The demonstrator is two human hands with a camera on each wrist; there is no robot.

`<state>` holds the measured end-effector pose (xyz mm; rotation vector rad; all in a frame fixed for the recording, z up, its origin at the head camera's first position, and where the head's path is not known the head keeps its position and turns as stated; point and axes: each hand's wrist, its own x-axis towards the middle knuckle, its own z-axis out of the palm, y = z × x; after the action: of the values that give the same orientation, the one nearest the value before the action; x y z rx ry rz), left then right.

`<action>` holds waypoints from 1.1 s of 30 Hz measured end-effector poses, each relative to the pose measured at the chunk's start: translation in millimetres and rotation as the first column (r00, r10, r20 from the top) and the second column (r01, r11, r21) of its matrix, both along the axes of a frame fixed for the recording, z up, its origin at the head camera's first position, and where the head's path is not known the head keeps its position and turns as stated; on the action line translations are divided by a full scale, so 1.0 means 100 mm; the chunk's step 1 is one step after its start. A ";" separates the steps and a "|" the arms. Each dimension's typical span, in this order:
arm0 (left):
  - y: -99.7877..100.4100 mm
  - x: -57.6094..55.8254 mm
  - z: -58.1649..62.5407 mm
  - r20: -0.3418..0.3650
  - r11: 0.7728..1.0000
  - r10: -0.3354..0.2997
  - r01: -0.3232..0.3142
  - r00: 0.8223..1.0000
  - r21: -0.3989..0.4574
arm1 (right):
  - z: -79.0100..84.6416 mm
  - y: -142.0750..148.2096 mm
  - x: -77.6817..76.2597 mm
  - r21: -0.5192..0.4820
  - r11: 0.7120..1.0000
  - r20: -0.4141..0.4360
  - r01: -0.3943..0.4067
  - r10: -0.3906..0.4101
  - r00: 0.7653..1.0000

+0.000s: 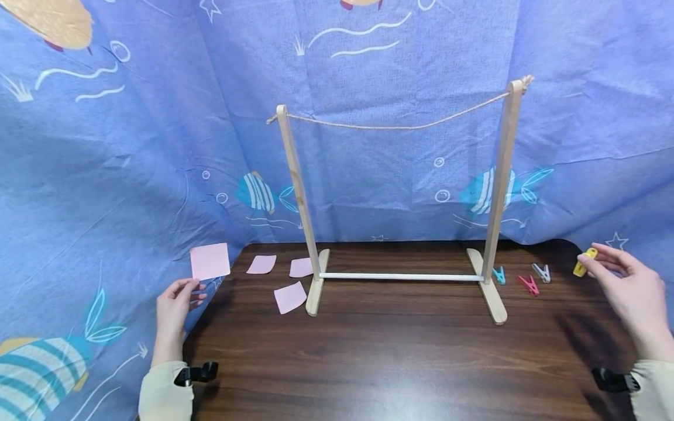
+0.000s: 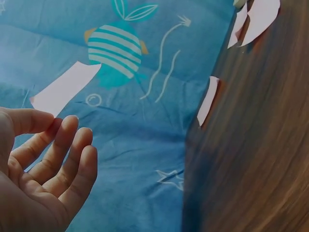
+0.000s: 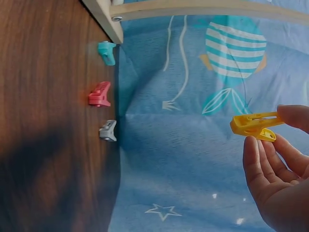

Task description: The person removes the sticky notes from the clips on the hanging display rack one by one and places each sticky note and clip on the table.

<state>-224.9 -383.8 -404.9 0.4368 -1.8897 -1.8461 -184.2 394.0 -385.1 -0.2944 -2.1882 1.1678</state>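
Observation:
At the left, my left hand (image 1: 178, 304) pinches a pink paper square (image 1: 210, 261) by its lower edge between thumb and forefinger, held up in the air. The left wrist view shows the same paper (image 2: 67, 88) above the fingertips, other fingers loosely bent. On the right, my right hand (image 1: 632, 286) holds a yellow clothespin (image 1: 584, 262) raised off the table. In the right wrist view, thumb and fingers pinch the handle end of the yellow clothespin (image 3: 253, 125). A blue clothespin (image 1: 499, 275), a red one (image 1: 529, 285) and a white one (image 1: 542, 273) lie nearby.
A wooden stand (image 1: 497, 193) with a sagging rope (image 1: 379, 127) between two posts stands on the brown table (image 1: 389, 351). A white bar (image 1: 400, 276) joins its feet. Three pink papers (image 1: 290, 297) lie by its left foot. Blue printed cloth (image 1: 368, 193) hangs behind.

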 end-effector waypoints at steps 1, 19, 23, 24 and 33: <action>0.01 -0.01 -0.02 -0.002 1.000 0.002 -0.002 1.000 0.004 | -0.01 0.00 0.00 0.001 1.000 0.005 0.004 -0.004 1.000; 0.08 -0.13 -0.42 0.116 0.997 -0.060 0.066 0.991 -0.044 | -0.43 0.20 -0.01 0.236 0.972 0.229 0.019 -0.075 0.970; 0.06 -0.13 -0.47 0.192 0.987 -0.105 0.125 0.976 -0.096 | -0.50 0.25 -0.05 0.273 0.962 0.298 -0.014 -0.071 0.952; 0.05 -0.12 -0.49 0.211 0.985 -0.117 0.141 0.970 -0.104 | -0.51 0.27 -0.05 0.272 0.962 0.314 -0.022 -0.067 0.947; 0.02 -0.09 -0.56 0.286 0.978 -0.145 0.182 0.947 -0.106 | -0.66 0.35 -0.09 0.258 0.957 0.498 -0.132 -0.015 0.867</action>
<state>-233.5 -382.1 -460.7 0.5304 -2.2827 -1.8262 -192.8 428.8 -451.0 -0.4452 -2.7981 0.8488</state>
